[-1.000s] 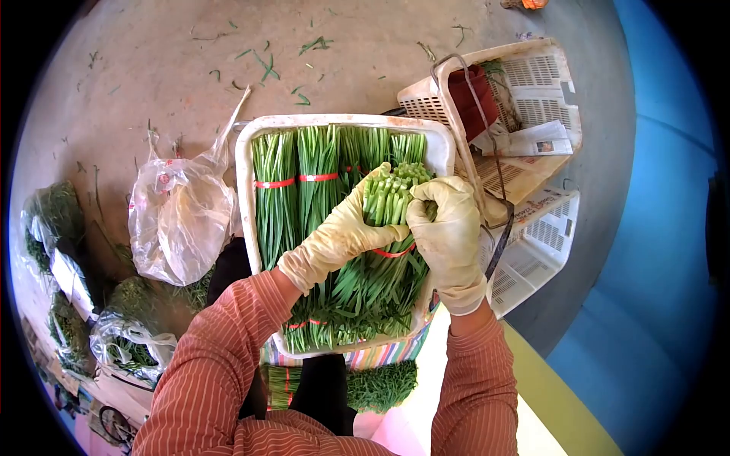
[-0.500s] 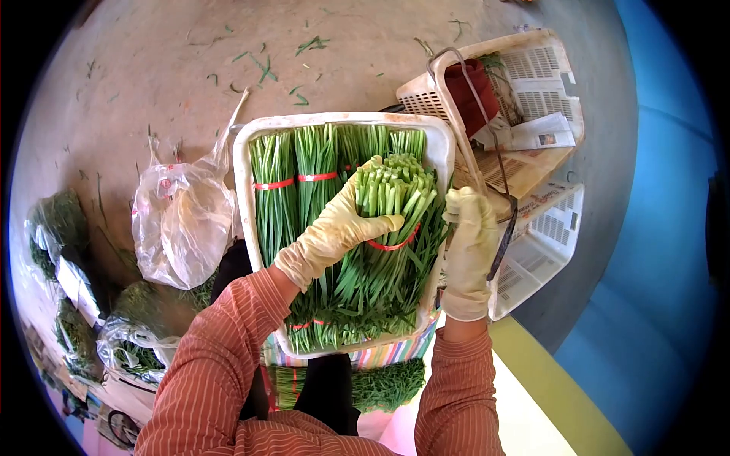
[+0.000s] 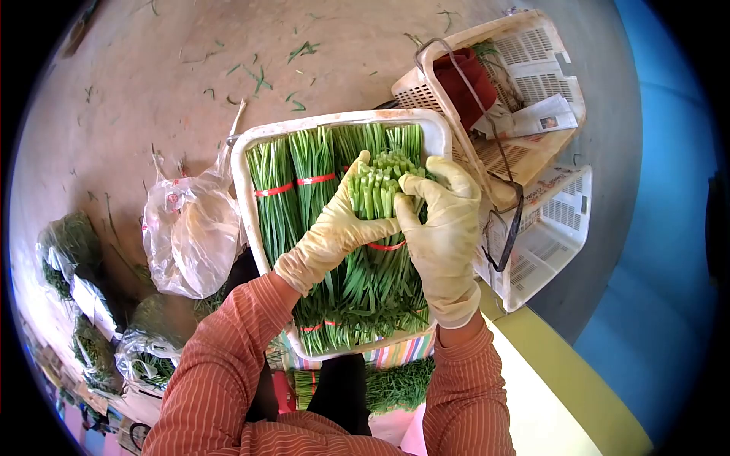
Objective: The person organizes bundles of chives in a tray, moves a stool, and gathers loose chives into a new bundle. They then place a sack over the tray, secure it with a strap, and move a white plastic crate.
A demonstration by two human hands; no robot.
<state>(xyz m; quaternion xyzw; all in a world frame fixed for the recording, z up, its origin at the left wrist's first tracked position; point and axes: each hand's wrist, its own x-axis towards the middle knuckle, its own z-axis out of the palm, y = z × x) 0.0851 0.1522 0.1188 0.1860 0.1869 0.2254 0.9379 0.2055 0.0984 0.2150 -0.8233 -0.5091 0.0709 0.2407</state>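
A bundle of green stalks with a red band stands with its cut ends up, over a white crate packed with more banded bundles. My left hand, in a pale glove, is wrapped round the left side of this bundle, thumb across its front. On the bundle's right side my right hand, gloved too, has its thumb and fingers curled at the stalk ends. Whether it pinches a stalk is too small to tell.
A clear plastic bag lies left of the crate. Bagged greens stand at the lower left. Two more crates, one holding a red cloth and folded paper, are at the right. Leaf scraps litter the floor.
My right hand has moved left from beside the crate onto the bundle's stalk ends, its fingers spreading from a closed shape. My left hand keeps its hold. The view has shifted slightly.
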